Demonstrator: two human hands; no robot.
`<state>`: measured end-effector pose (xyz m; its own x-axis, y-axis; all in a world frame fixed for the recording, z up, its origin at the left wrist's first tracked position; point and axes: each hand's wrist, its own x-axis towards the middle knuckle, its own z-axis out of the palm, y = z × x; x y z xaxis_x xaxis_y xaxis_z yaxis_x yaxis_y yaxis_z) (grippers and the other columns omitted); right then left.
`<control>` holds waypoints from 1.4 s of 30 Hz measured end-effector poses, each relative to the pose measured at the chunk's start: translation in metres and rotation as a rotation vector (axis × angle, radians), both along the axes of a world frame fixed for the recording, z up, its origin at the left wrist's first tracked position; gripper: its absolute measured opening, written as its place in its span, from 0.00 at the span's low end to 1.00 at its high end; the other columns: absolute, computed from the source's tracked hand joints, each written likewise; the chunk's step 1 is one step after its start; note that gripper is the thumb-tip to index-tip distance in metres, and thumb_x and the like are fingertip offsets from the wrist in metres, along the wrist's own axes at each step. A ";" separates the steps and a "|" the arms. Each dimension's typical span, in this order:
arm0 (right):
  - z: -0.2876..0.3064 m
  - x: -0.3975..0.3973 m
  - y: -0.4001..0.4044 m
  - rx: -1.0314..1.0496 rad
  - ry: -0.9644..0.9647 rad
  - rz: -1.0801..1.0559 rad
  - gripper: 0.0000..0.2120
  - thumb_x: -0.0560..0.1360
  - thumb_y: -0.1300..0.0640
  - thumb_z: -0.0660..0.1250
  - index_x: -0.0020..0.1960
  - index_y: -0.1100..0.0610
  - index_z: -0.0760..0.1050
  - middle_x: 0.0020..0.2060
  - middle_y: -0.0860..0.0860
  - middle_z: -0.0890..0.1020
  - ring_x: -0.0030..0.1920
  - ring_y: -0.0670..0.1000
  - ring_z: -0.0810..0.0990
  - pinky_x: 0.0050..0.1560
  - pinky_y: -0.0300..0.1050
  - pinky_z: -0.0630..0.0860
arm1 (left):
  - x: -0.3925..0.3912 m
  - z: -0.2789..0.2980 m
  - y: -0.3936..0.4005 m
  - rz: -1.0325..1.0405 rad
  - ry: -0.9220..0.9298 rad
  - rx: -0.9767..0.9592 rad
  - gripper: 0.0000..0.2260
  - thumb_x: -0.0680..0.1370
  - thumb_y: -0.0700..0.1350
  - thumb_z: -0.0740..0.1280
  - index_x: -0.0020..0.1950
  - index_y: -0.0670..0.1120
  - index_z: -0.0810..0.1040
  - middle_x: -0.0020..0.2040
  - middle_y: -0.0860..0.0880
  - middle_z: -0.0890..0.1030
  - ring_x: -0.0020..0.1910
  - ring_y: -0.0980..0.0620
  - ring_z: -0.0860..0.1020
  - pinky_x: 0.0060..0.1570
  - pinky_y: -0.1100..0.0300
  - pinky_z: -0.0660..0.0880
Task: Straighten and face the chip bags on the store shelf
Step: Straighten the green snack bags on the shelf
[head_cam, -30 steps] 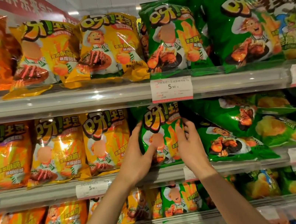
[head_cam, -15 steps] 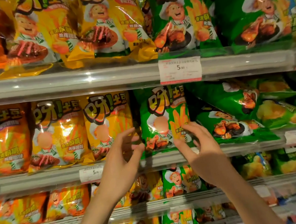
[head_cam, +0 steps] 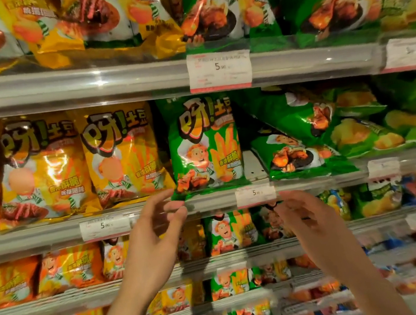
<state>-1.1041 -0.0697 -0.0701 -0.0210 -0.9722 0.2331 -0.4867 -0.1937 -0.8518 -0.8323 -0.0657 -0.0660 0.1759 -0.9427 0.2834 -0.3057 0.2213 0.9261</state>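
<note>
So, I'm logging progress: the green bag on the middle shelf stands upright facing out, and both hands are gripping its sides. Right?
Not quite. The green bag does stand upright facing out, but the head view shows the left hand and right hand open below it, holding nothing.

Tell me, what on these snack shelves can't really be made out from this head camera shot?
- Top-shelf bags: their upper parts are cut off by the frame's top edge.
- Small print on the price tag: too small and blurred to read beyond the 5.
- Bottom shelves: motion blur smears the packs.
- Bags behind the tilted green bag: it covers them.
- Packs behind the left hand and right hand: blocked.
</note>
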 end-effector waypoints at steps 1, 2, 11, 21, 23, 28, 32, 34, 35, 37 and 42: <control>0.000 -0.009 -0.002 -0.015 0.004 0.004 0.14 0.79 0.50 0.66 0.64 0.48 0.75 0.49 0.40 0.83 0.50 0.36 0.80 0.48 0.28 0.74 | -0.009 0.001 0.000 0.001 0.001 -0.004 0.13 0.80 0.48 0.68 0.64 0.57 0.75 0.49 0.62 0.83 0.50 0.61 0.81 0.46 0.69 0.77; 0.001 -0.017 -0.004 -0.032 0.007 0.008 0.14 0.79 0.51 0.66 0.64 0.49 0.76 0.50 0.40 0.83 0.50 0.36 0.80 0.48 0.28 0.74 | -0.018 0.003 0.000 0.005 0.003 -0.005 0.13 0.79 0.48 0.68 0.63 0.57 0.76 0.49 0.62 0.83 0.50 0.61 0.81 0.45 0.70 0.77; 0.020 -0.119 -0.038 -0.081 0.009 0.115 0.10 0.79 0.47 0.64 0.60 0.44 0.75 0.44 0.45 0.84 0.46 0.43 0.82 0.50 0.38 0.78 | -0.128 0.012 -0.014 0.097 0.015 -0.068 0.12 0.78 0.53 0.67 0.62 0.60 0.76 0.54 0.59 0.83 0.53 0.61 0.82 0.51 0.64 0.75; 0.038 -0.179 -0.063 -0.047 -0.068 0.114 0.08 0.79 0.49 0.66 0.57 0.40 0.76 0.45 0.40 0.84 0.49 0.39 0.81 0.53 0.43 0.79 | -0.200 0.051 -0.049 0.268 -0.222 -0.068 0.20 0.79 0.60 0.64 0.69 0.56 0.72 0.51 0.64 0.79 0.45 0.65 0.77 0.40 0.61 0.75; 0.041 -0.181 -0.068 -0.061 -0.098 0.117 0.07 0.79 0.51 0.67 0.56 0.40 0.77 0.45 0.40 0.83 0.48 0.40 0.81 0.51 0.39 0.78 | -0.204 0.063 -0.055 0.319 -0.275 -0.094 0.21 0.79 0.61 0.64 0.69 0.54 0.71 0.49 0.65 0.78 0.43 0.63 0.77 0.39 0.64 0.73; 0.045 -0.179 -0.085 -0.155 -0.088 0.106 0.06 0.80 0.51 0.66 0.56 0.46 0.78 0.48 0.41 0.82 0.51 0.37 0.79 0.47 0.29 0.74 | -0.224 0.087 -0.079 0.225 -0.426 0.005 0.36 0.75 0.70 0.60 0.77 0.52 0.61 0.57 0.55 0.79 0.48 0.54 0.80 0.49 0.53 0.79; 0.053 -0.173 -0.106 -0.192 0.015 0.016 0.09 0.80 0.49 0.65 0.60 0.46 0.76 0.57 0.44 0.77 0.54 0.38 0.77 0.48 0.33 0.74 | -0.236 0.096 -0.104 0.167 -0.528 0.160 0.47 0.69 0.80 0.52 0.80 0.55 0.50 0.59 0.47 0.80 0.54 0.44 0.80 0.54 0.49 0.78; 0.059 -0.171 -0.111 -0.211 0.043 -0.001 0.13 0.80 0.49 0.64 0.64 0.47 0.75 0.57 0.45 0.76 0.55 0.40 0.77 0.54 0.40 0.76 | -0.238 0.100 -0.112 0.170 -0.511 0.201 0.49 0.68 0.81 0.52 0.81 0.54 0.48 0.61 0.45 0.80 0.56 0.42 0.80 0.55 0.49 0.78; 0.062 -0.170 -0.112 -0.222 0.053 -0.002 0.14 0.81 0.49 0.64 0.66 0.48 0.74 0.58 0.45 0.75 0.57 0.42 0.77 0.57 0.45 0.77 | -0.239 0.101 -0.115 0.168 -0.488 0.207 0.50 0.68 0.80 0.54 0.81 0.53 0.47 0.63 0.44 0.79 0.58 0.41 0.80 0.55 0.51 0.77; 0.066 -0.169 -0.116 -0.241 0.070 0.002 0.17 0.81 0.50 0.63 0.70 0.48 0.71 0.61 0.44 0.74 0.61 0.44 0.76 0.63 0.50 0.76 | -0.240 0.104 -0.116 0.155 -0.425 0.207 0.48 0.71 0.76 0.60 0.81 0.51 0.47 0.67 0.44 0.77 0.61 0.41 0.78 0.55 0.54 0.75; 0.075 -0.173 -0.123 -0.209 0.105 -0.046 0.27 0.80 0.45 0.63 0.77 0.48 0.62 0.73 0.47 0.69 0.71 0.49 0.71 0.71 0.56 0.70 | -0.227 0.100 -0.116 0.107 -0.194 0.179 0.45 0.73 0.69 0.68 0.80 0.54 0.50 0.69 0.48 0.75 0.64 0.44 0.77 0.64 0.48 0.74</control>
<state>-1.2766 -0.1922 0.0045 -0.0297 -0.9013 0.4322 -0.5827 -0.3357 -0.7401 -1.0594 -0.1813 0.0345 0.2357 -0.9598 0.1525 -0.4937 0.0168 0.8695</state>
